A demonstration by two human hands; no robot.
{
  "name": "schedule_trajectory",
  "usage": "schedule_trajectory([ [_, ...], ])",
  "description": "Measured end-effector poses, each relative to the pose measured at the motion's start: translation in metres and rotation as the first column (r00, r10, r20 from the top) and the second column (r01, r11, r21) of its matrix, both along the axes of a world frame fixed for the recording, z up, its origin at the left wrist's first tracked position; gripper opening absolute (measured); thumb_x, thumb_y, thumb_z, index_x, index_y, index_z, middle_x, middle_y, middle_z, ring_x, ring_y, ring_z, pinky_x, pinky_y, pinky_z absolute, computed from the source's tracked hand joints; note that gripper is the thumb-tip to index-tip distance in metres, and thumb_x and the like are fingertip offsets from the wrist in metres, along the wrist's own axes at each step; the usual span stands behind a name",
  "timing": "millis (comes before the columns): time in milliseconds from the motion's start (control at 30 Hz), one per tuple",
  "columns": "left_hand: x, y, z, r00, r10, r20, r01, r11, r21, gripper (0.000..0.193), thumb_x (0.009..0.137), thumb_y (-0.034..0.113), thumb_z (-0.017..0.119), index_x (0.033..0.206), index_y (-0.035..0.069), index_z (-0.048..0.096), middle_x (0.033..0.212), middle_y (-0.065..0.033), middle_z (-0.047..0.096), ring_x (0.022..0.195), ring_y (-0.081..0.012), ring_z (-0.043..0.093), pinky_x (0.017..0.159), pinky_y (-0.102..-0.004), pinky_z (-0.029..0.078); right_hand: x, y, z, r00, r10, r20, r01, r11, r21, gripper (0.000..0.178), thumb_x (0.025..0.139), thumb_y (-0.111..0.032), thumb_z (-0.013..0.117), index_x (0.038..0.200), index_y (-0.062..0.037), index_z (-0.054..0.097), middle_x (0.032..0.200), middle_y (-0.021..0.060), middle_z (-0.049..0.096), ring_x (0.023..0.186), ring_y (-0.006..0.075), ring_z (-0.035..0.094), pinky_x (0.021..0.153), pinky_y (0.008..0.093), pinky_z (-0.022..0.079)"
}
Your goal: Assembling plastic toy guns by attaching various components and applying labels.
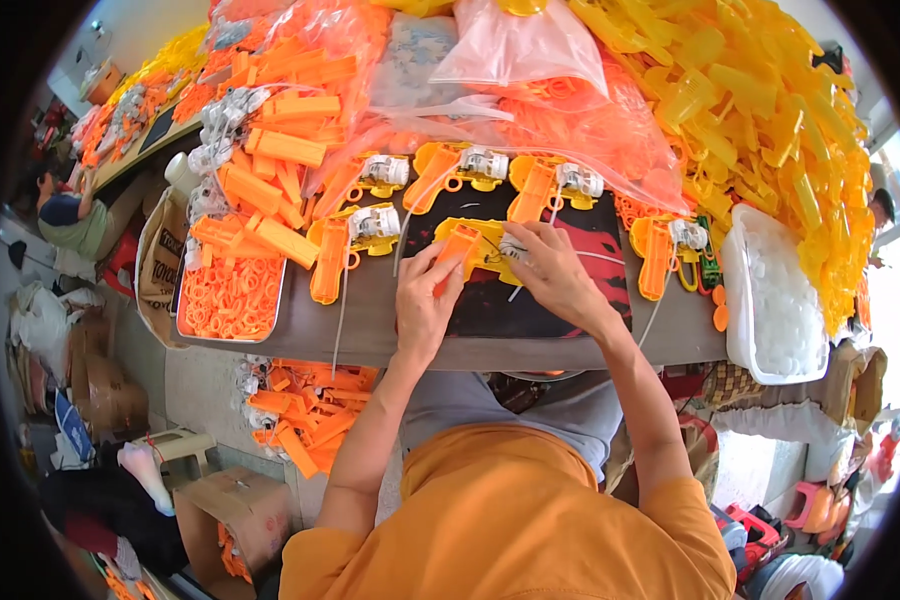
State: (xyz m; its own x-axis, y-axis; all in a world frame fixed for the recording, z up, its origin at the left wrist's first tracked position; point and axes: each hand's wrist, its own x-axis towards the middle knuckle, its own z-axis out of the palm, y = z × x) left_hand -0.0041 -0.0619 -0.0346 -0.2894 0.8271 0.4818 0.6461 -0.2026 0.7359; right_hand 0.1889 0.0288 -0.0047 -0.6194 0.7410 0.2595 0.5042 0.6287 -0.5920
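Note:
On a dark mat (470, 312) in front of me lies a yellow plastic shell half (485, 240), shaped like a toy gun. My left hand (425, 300) is closed round an orange plastic handle piece (458, 248) at the shell's left side. My right hand (560, 275) bends its fingers together at the shell's right end, over a greyish mechanism with thin wires; what its fingertips hold is hidden. Behind and beside stand several similar yellow shells, each with an orange handle and a clear motor unit, such as one assembly (345, 250) at left and another (660, 250) at right.
An orange handle pile (270, 190) and a tray (232, 338) of small orange rings stand left. A white tub (735, 345) of translucent pieces is at right, below a yellow parts heap (760, 120). Plastic bags (520, 50) lie behind. A person (75, 215) sits far left.

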Motion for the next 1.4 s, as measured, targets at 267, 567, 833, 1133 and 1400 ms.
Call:
schedule_trajectory([
  [267, 0.008, 0.007, -0.002, 0.985, 0.041, -0.166, -0.045, 0.999, -0.019, 0.022, 0.085, 0.01, 0.072, 0.106, 0.007, 0.076, 0.12, -0.0068, 0.066, 0.097, -0.0273, 0.057, 0.089, -0.0361, 0.049, 0.012, -0.003, -0.004, 0.99, 0.036, -0.139, -0.052, 0.993, -0.11, 0.056, 0.09, -0.008, 0.063, 0.144, -0.0093, 0.047, 0.135, 0.0176, 0.048, 0.121, 0.0345, 0.05, 0.101, 0.0394, 0.045],
  [567, 0.008, 0.003, -0.004, 0.988, 0.041, -0.146, -0.046, 0.998, -0.033, 0.022, 0.089, 0.008, 0.069, 0.11, 0.003, 0.074, 0.124, -0.0101, 0.066, 0.104, -0.0275, 0.058, 0.094, -0.0367, 0.047, 0.022, -0.009, -0.002, 0.982, -0.004, -0.187, -0.04, 0.972, -0.233, 0.055, 0.092, -0.008, 0.062, 0.144, -0.009, 0.045, 0.138, 0.0178, 0.046, 0.125, 0.035, 0.051, 0.103, 0.0387, 0.044],
  [833, 0.012, 0.001, 0.007, 0.964, 0.021, -0.265, -0.041, 0.997, -0.07, 0.023, 0.089, 0.008, 0.068, 0.111, 0.002, 0.073, 0.124, -0.0115, 0.064, 0.1, -0.0286, 0.058, 0.091, -0.0374, 0.047, 0.022, -0.011, -0.007, 0.984, -0.027, -0.179, 0.004, 0.991, -0.133, 0.054, 0.091, -0.008, 0.065, 0.142, -0.0086, 0.049, 0.131, 0.0168, 0.05, 0.113, 0.033, 0.058, 0.094, 0.0386, 0.048],
  [1133, 0.009, -0.008, 0.019, 0.94, 0.081, -0.331, -0.098, 0.995, -0.035, 0.016, 0.092, 0.015, 0.065, 0.104, 0.006, 0.073, 0.121, -0.0084, 0.059, 0.112, -0.0274, 0.052, 0.093, -0.0409, 0.041, 0.016, -0.023, 0.011, 0.911, -0.249, -0.328, 0.137, 0.934, -0.329, 0.036, 0.088, -0.011, 0.071, 0.123, -0.0039, 0.065, 0.114, 0.01, 0.061, 0.093, 0.02, 0.063, 0.081, 0.0314, 0.052],
  [1400, 0.016, 0.046, 0.062, 0.713, -0.364, -0.599, 0.332, 0.928, -0.169, 0.05, 0.075, 0.003, 0.073, 0.124, 0.008, 0.063, 0.117, -0.0073, 0.064, 0.111, -0.0248, 0.059, 0.098, -0.0378, 0.045, 0.004, -0.029, 0.011, 0.898, -0.201, -0.391, 0.166, 0.979, -0.121, 0.043, 0.085, -0.008, 0.074, 0.126, -0.0049, 0.061, 0.12, 0.0121, 0.061, 0.099, 0.0249, 0.064, 0.084, 0.0352, 0.053],
])
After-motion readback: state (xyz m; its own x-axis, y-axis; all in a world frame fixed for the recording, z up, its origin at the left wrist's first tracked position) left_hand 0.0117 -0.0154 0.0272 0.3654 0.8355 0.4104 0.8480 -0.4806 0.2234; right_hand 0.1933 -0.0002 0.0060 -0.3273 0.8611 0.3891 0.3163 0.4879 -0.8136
